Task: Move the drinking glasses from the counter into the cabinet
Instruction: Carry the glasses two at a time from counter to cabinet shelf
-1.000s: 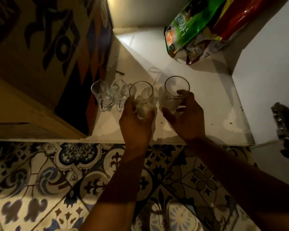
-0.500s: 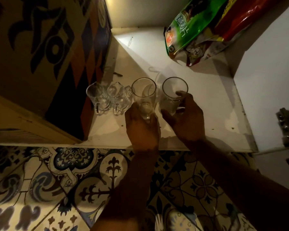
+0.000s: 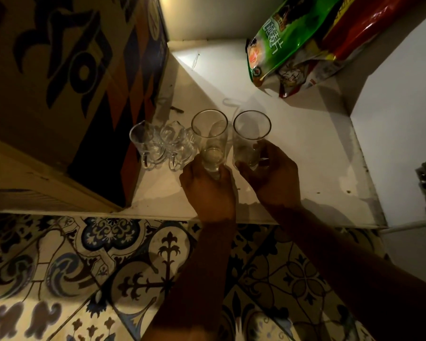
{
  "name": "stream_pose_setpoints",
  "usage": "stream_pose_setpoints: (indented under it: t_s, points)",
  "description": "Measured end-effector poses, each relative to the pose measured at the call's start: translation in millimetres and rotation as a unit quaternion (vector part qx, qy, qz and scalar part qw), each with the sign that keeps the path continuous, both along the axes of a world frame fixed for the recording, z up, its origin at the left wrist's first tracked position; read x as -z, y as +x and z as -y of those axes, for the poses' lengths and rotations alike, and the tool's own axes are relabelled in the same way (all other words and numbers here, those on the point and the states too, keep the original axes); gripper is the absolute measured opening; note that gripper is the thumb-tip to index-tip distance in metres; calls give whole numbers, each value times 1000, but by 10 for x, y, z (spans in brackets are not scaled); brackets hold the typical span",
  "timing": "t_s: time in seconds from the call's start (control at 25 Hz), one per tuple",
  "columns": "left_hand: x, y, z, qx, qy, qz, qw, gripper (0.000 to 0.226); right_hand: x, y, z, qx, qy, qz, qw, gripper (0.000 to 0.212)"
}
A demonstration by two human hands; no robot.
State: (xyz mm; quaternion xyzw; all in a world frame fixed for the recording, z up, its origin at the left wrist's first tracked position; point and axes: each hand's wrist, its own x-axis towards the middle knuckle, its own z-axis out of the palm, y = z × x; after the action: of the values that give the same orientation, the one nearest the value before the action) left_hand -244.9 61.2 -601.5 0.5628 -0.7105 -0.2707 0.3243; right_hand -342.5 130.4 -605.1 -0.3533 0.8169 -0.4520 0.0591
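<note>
Both hands [image 3: 241,185] grip tumblers [image 3: 210,141] (upright) between two mugs [image 3: 162,146] and snack bags [image 3: 303,43].

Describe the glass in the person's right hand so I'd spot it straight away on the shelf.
On the white cabinet shelf, four glasses stand in a row right of the big patterned cardboard box. The one in the right hand is the rightmost glass: plain, smooth and tall like its neighbour, unlike the two handled cut-glass mugs at left.
</note>
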Motion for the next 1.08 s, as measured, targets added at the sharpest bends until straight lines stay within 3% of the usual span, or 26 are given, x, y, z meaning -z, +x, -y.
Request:
stream_pose_setpoints:
  t_s: [0.56,0.84,0.96,1.08]
  points:
    - [-33,-41,117,-27,37,46,998,43,12,24,178,3,18,-33,999,63]
    - [-44,-53,66,-58,47,23,997,39,26,46,204,-3,19,0,1000,63]
    - [-56,-13,50,-45,48,12,998,41,30,68,158,-8,36,-2,999,72]
    - [-61,108,-44,-20,18,-54,998,40,23,203,34,11,9,28,1000,76]
